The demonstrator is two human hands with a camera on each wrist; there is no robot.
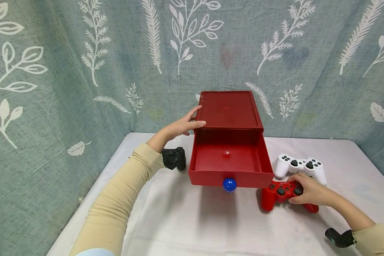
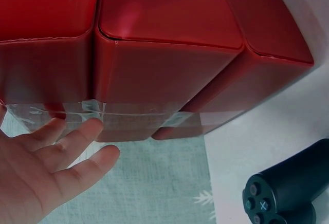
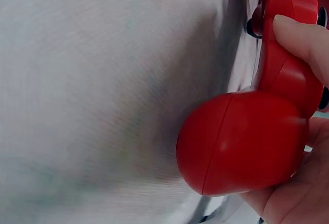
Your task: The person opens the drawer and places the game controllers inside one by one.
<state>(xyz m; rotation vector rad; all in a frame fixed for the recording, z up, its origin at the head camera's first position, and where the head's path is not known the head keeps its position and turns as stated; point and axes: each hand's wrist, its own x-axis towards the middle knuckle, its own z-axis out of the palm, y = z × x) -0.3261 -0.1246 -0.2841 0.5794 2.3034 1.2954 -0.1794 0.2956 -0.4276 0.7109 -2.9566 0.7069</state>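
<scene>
A red drawer box (image 1: 227,108) stands on the table with its drawer (image 1: 217,159) pulled out toward me; nothing lies in the drawer. A blue ball knob (image 1: 229,185) sits on the drawer front. My left hand (image 1: 183,125) rests at the box's upper left side, its thumb along the top front edge. In the left wrist view the fingers (image 2: 85,178) reach toward the taped lower edge of the stacked red sections. My right hand (image 1: 313,192) grips a red game controller (image 1: 268,200) by its right half, thumb in front in the right wrist view.
Just behind the red controller lies a white game controller (image 1: 320,174). A black game controller (image 1: 180,158) sits left of the box, near my left forearm. White cloth covers the table (image 1: 166,220), and a green leaf-patterned curtain (image 1: 121,64) hangs behind and at the left.
</scene>
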